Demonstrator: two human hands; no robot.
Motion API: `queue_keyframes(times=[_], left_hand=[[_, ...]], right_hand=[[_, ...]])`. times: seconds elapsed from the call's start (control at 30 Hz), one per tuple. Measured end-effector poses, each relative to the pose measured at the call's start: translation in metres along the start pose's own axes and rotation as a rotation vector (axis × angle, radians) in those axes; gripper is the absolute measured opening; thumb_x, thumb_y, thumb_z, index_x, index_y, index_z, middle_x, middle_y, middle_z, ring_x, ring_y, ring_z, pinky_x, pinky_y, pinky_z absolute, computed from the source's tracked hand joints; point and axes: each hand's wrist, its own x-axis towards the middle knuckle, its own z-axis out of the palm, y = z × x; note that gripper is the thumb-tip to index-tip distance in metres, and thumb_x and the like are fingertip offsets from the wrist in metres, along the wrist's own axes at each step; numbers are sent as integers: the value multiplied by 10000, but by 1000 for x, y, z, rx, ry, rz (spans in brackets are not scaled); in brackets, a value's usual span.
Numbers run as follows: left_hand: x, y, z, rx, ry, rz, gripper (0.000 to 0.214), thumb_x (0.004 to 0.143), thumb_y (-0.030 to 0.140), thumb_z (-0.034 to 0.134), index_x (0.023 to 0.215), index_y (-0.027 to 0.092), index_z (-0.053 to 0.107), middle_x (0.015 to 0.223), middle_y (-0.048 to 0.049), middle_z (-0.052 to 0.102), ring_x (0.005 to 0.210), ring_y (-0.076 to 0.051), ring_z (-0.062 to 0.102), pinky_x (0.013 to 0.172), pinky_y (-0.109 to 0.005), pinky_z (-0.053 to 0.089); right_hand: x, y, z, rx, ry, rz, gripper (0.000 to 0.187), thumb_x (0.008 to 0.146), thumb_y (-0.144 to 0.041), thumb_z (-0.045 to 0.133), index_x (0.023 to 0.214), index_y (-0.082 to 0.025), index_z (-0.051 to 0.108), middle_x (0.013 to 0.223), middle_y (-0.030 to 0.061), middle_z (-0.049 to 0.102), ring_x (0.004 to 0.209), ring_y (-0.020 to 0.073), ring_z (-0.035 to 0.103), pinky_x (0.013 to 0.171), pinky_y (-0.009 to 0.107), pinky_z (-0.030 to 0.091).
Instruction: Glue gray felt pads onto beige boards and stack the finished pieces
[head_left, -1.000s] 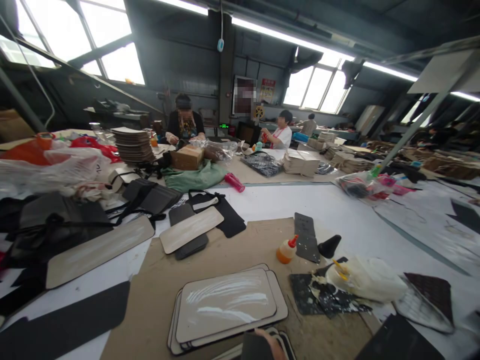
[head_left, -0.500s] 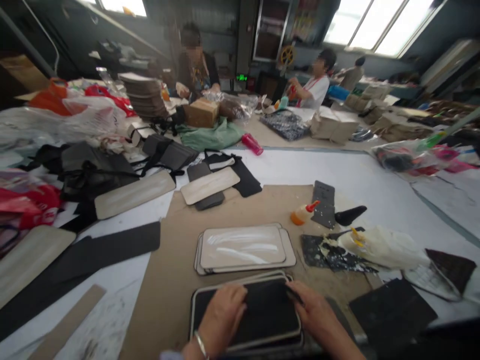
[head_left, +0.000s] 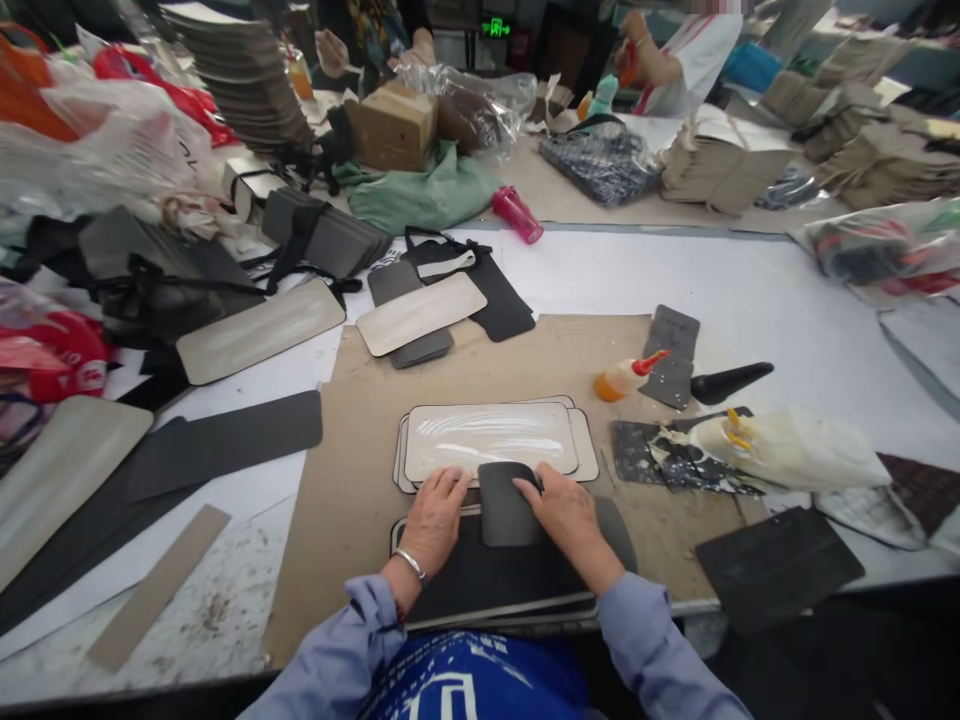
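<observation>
My left hand (head_left: 436, 516) and my right hand (head_left: 564, 515) rest on a stack of dark rounded panels (head_left: 480, 580) at the near table edge. Between them stands a small dark grey piece (head_left: 505, 503), curled up at its far end, with both hands' fingers pressed against its sides. Just beyond lies a stack of beige boards (head_left: 491, 440) whose top face is streaked with white glue. An orange glue bottle (head_left: 621, 377) with a red tip lies to the right on the brown cardboard sheet (head_left: 352, 480).
A glue-smeared plastic bag (head_left: 787, 450) and black scraps (head_left: 776, 565) lie at right. Long beige and black strips (head_left: 225, 440) lie at left beside black bags (head_left: 150, 270). Other people work across the table behind a cardboard box (head_left: 390, 125) and stacks of board (head_left: 240, 70).
The view tilted down from the hall to the table. My hands came into view on the dark panel stack and now hold a small grey piece between them.
</observation>
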Motion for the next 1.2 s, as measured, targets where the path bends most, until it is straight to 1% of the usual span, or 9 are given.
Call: queue_keyframes(times=[0.2,0.37,0.5,0.67,0.8,0.93,1.03,1.13,1.2], left_hand=[[6,1,-5,31,-93,-29,460,761,52,418,1184,186,537,1164,-95,565,1062,-249,455,914,-435,410],[9,3,-9,17,-116,-19,471,753,48,408,1181,195,539,1165,-89,560,1062,-243,451,903,-421,400],[10,3,-10,5,-109,-16,486,736,53,429,1184,208,532,1157,-86,556,1076,-241,442,916,-417,384],[10,5,-9,11,-110,-22,478,735,60,438,1187,193,518,1168,-82,546,1091,-244,427,932,-416,368],[11,5,-12,-40,-98,-33,444,742,80,450,1165,191,528,1147,-86,554,1067,-245,447,925,-430,382],[13,10,-19,-280,11,-130,318,794,215,482,1093,172,579,1085,-112,591,1037,-245,494,929,-447,395],[14,19,-32,-678,48,-299,386,770,369,539,1097,169,582,1075,-113,617,1009,-234,543,906,-415,428],[13,26,-49,-1097,-102,-467,412,750,442,530,1046,168,615,994,-84,663,913,-202,595,816,-330,473],[10,25,-59,-1225,-148,-560,372,736,459,524,924,167,659,895,-61,685,838,-189,604,750,-296,477]], right_hand=[[23,-8,13,-82,-96,74,289,868,-470,392,852,-246,573,757,33,671,707,172,630,569,248,374],[28,-4,1,-35,-230,130,316,867,-481,358,935,-270,582,844,41,677,808,197,627,639,281,410],[31,11,-8,-55,-264,199,341,866,-484,342,971,-269,584,864,59,673,844,212,622,680,301,424],[27,32,-23,-189,-225,306,323,871,-433,337,924,-237,588,818,79,669,798,219,632,637,295,428],[7,55,-54,-245,-102,403,359,866,-451,318,874,-221,594,736,94,654,651,211,625,541,284,402],[-12,72,-80,-198,108,382,424,835,-544,335,868,-216,603,636,89,622,549,213,583,497,298,381],[-19,57,-79,15,197,267,426,807,-579,378,837,-218,602,657,81,627,618,217,596,541,291,407],[-20,21,-64,278,118,90,404,819,-564,372,803,-227,595,690,65,643,660,201,601,568,268,417],[-19,0,-54,379,15,-32,389,829,-545,368,813,-229,595,699,51,649,668,195,602,589,265,421]])
